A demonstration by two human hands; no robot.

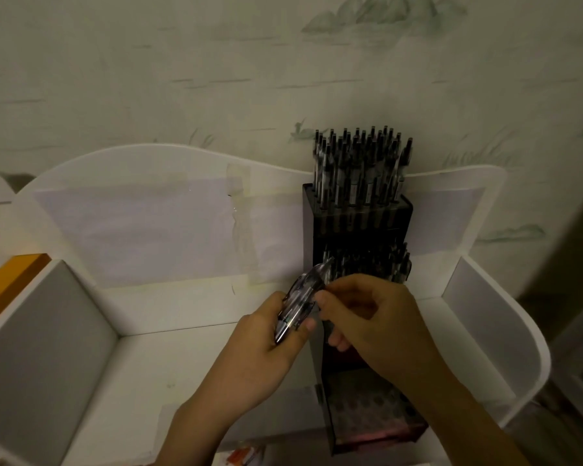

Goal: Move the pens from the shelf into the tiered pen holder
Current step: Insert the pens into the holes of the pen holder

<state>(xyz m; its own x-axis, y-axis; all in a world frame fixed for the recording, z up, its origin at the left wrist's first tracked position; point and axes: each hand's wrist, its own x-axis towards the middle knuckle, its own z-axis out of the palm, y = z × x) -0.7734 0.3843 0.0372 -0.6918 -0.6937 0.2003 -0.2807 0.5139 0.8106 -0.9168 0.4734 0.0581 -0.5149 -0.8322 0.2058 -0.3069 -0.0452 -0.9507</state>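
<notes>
Your left hand (270, 334) is curled around a small bunch of pens (300, 304), just in front of the tiered pen holder (360, 216) that stands on the white shelf (155, 358). Your right hand (371, 317) has its fingers bent and its fingertips (320, 299) are at the top of the bunch, as if pinching one pen to pull it out. The picture is blurry there, so that pinch is only my guess. The back tier is packed with pens, the middle tier holds some, and the front tier near you looks empty. Pens like these are light, hard and smooth, so they can slip or roll. Hold one by the middle of its body with thumb and finger, not by the tip. Keep your left hand snug so the rest do not fan out and drop.
</notes>
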